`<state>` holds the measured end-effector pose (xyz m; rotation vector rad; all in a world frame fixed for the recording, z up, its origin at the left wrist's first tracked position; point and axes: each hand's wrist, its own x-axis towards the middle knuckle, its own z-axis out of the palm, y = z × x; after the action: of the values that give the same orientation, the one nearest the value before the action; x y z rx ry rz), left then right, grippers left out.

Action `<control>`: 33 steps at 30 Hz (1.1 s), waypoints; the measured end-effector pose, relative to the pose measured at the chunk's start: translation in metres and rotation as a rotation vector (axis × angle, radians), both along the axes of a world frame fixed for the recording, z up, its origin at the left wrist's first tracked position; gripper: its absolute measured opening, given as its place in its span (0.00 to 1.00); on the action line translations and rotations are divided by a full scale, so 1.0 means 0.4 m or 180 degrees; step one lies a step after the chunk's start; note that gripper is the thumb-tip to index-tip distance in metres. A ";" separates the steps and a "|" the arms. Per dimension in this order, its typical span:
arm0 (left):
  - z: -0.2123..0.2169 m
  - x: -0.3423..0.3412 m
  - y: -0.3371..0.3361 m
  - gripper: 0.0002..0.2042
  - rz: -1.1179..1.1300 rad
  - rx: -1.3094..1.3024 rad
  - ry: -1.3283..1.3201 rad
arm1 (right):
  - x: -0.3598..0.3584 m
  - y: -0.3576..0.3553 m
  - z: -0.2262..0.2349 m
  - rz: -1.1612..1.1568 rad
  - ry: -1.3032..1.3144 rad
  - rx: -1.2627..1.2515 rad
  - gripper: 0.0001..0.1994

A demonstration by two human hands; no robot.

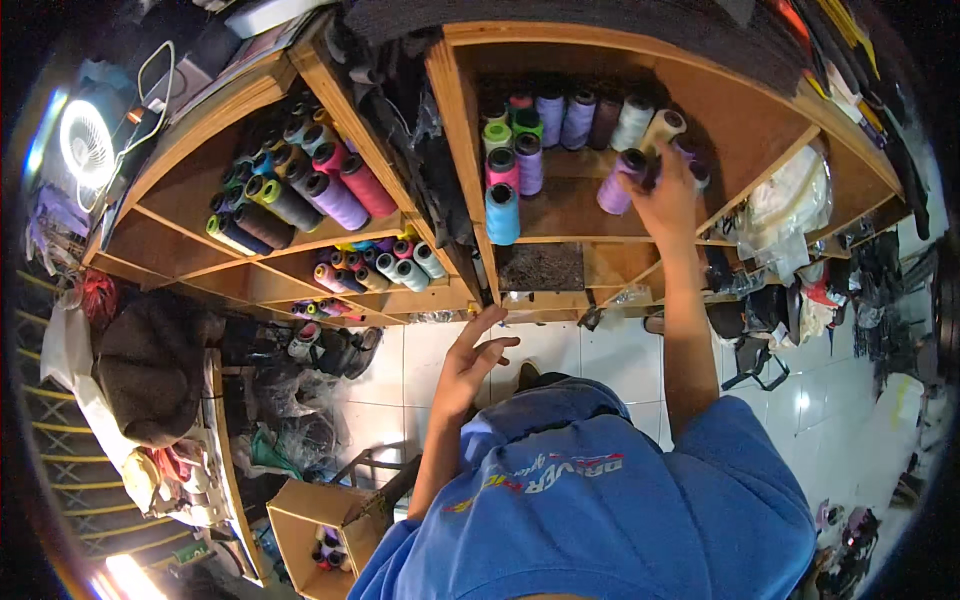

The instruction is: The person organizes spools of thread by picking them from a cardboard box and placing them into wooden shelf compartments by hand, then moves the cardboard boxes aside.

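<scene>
My right hand (664, 198) reaches into the upper right shelf compartment, its fingers curled round the right side of a purple thread spool (614, 192). Some of its fingertips are hard to make out among the spools. Just behind them stands a cream spool (662, 128), and another purple spool (693, 160) is partly covered by the hand. My left hand (472, 362) hangs in front of the shelves with fingers apart and nothing in it. To the left in the same compartment, a light blue spool (502, 215) stands in front of a pink one (502, 168).
The left shelf (300, 258) holds many spools in several colours. A wooden divider (455, 150) separates the compartments. An open cardboard box (300, 520) with spools sits low on the left. Plastic-wrapped goods (795, 205) hang at the right, above a white tiled floor (625, 365).
</scene>
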<state>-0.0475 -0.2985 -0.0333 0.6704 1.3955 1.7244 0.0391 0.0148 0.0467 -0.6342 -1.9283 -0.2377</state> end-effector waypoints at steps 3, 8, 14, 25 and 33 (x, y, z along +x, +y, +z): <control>0.030 -0.004 0.031 0.20 -0.0415 -0.0101 0.0337 | 0.014 0.012 -0.031 0.0643 -0.0305 -0.2167 0.24; 0.168 -0.017 0.098 0.22 0.0074 0.0306 0.1370 | 0.072 -0.130 0.167 0.1680 -0.0324 -0.3239 0.21; 0.314 -0.044 0.128 0.30 0.0136 0.0569 0.1969 | 0.024 -0.272 0.236 0.3864 0.0157 -0.3856 0.27; 0.321 -0.076 0.010 0.22 0.1495 0.1099 0.0733 | -0.107 -0.468 0.153 0.3704 0.0352 -0.3754 0.12; 0.318 -0.083 -0.043 0.22 0.2068 0.1153 0.0783 | -0.145 -0.520 0.112 0.4103 0.0464 -0.4577 0.07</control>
<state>-0.0807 -0.3155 0.0938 0.6820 1.5969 2.5182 -0.0188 -0.1931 0.0915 -0.0931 -1.7251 2.0238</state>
